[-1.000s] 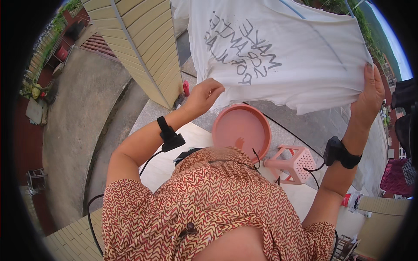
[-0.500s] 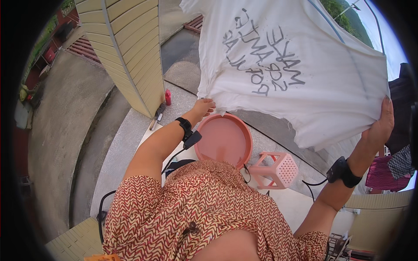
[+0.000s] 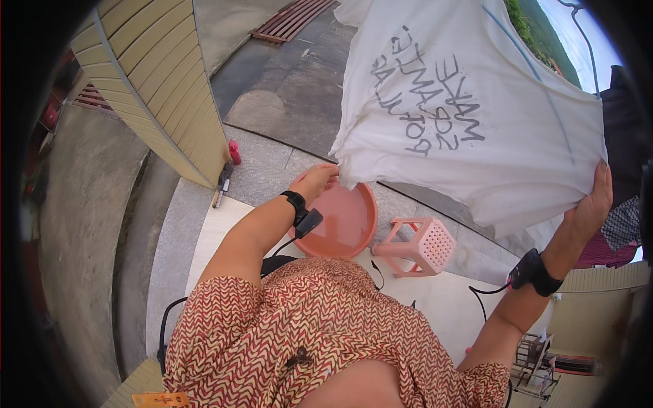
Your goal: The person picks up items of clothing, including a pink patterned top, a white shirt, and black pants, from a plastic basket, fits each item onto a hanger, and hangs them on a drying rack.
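**Two hands spread a white shirt over a pink basin**

At nine o'clock in the head view stands a tall yellow slatted wall panel (image 3: 153, 88), its lower corner reaching toward the middle of the picture. Just beside that corner, at about ten o'clock from the picture's centre, a small red bottle (image 3: 235, 151) stands on the grey stone ledge (image 3: 265, 177), with a dark-handled tool lying near it.

The left hand (image 3: 314, 181) reaches up from the lower middle, a black band on its wrist. Its fingers are closed together on the lower left corner of the white cotton T-shirt with dark hand-lettered print (image 3: 462, 115), pinching the hem. Directly below that hand, at six o'clock from it, sits the round salmon-pink plastic basin (image 3: 347, 221) on the pale floor. At three o'clock from the basin, just beside it, a pink perforated plastic stool (image 3: 422, 245) lies tipped on its side.

The shirt hangs spread across the upper right of the picture, from twelve to three o'clock, its print facing the camera mirrored, its lower hem stretched taut between the two hands.

At three o'clock, the right hand (image 3: 593, 204) is raised, also wearing a black wrist band. Its fingers are clamped on the shirt's lower right corner, thumb side behind the cloth. Dark clothes (image 3: 626, 102) hang at the right rim, beyond that hand.
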Tool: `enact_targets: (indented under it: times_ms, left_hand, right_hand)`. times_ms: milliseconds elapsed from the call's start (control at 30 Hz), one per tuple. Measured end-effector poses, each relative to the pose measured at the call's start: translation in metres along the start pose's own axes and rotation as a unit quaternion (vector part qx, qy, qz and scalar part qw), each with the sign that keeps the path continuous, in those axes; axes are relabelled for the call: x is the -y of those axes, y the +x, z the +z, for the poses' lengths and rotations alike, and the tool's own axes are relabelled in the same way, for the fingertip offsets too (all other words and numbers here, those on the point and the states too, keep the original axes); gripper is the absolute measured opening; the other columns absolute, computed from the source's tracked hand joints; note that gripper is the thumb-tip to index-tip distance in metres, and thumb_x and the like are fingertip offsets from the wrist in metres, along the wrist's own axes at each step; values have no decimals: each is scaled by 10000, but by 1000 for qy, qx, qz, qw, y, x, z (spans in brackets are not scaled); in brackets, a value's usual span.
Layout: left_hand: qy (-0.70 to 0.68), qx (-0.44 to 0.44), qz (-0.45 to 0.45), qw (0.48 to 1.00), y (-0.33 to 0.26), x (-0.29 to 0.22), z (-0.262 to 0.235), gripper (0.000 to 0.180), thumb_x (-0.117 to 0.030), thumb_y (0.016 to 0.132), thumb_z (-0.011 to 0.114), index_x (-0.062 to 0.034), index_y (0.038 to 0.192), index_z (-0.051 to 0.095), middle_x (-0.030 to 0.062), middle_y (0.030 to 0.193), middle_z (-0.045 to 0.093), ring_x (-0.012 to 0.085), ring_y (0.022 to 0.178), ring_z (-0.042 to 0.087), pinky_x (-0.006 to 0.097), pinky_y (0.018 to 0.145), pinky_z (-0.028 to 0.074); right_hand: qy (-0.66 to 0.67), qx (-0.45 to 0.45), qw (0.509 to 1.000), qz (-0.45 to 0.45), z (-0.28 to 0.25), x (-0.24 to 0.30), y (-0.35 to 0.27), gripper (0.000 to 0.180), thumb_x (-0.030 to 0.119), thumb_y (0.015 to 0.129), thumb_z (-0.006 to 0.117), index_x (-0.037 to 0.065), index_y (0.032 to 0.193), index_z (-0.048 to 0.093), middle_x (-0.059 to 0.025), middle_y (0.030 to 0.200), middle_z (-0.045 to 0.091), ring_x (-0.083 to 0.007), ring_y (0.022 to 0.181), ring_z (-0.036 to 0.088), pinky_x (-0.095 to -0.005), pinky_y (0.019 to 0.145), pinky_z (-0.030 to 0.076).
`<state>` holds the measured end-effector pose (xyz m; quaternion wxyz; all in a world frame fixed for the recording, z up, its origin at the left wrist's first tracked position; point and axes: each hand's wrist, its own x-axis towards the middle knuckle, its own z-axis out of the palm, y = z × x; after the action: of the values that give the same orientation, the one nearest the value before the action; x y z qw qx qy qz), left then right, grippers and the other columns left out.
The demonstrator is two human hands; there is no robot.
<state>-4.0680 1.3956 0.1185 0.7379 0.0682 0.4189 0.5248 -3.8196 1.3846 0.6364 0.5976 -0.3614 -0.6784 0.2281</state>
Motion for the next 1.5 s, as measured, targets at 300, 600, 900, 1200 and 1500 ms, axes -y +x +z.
enact_targets:
  times_ms: [300, 600, 900, 1200, 1500]
  left_hand:
    - [150, -75, 146, 975, -20, -5, -30, 132, -139, 786, 641, -84, 906, 653, -27, 725, 584, 68, 637, 505, 213, 571, 397]
    - [314, -263, 446, 796, -106, -80, -73, 176, -128, 792, 584, 17, 877, 636, 81, 749, 630, 142, 686, 588, 269, 636, 460]
    - [475, -305, 577, 591, -192, -150, -40, 130, -116, 816, 537, -1, 834, 595, 97, 788, 614, 174, 696, 584, 275, 691, 458]
    - [323, -198, 516, 768, -239, -203, 39, 135, -142, 888, 481, -23, 840, 525, -7, 654, 502, 75, 589, 499, 232, 491, 412]
    - [405, -190, 483, 753, -288, -222, 86, 136, -195, 916, 460, -80, 870, 518, -50, 679, 441, 20, 581, 386, 191, 487, 345]
  right_hand:
    - [-71, -67, 995, 27, -9, -48, 15, 296, 173, 874, 571, -71, 1042, 564, -103, 952, 622, -133, 808, 599, -228, 749, 476]
    - [-263, -15, 965, 19, -56, -228, -21, 252, 202, 872, 537, -2, 740, 603, 31, 587, 467, -58, 561, 391, -239, 506, 330]
    - [-335, -2, 941, 47, -13, -298, -70, 287, 225, 859, 513, -25, 730, 569, -87, 563, 498, -149, 542, 418, -325, 542, 381]
    - [-308, 60, 945, 88, 37, -340, -97, 283, 215, 854, 506, -25, 708, 543, -81, 558, 477, -161, 530, 402, -344, 539, 370]
    - [-354, 129, 918, 128, 76, -356, -117, 299, 248, 837, 485, -17, 725, 563, -206, 710, 578, -364, 677, 564, -431, 629, 419]
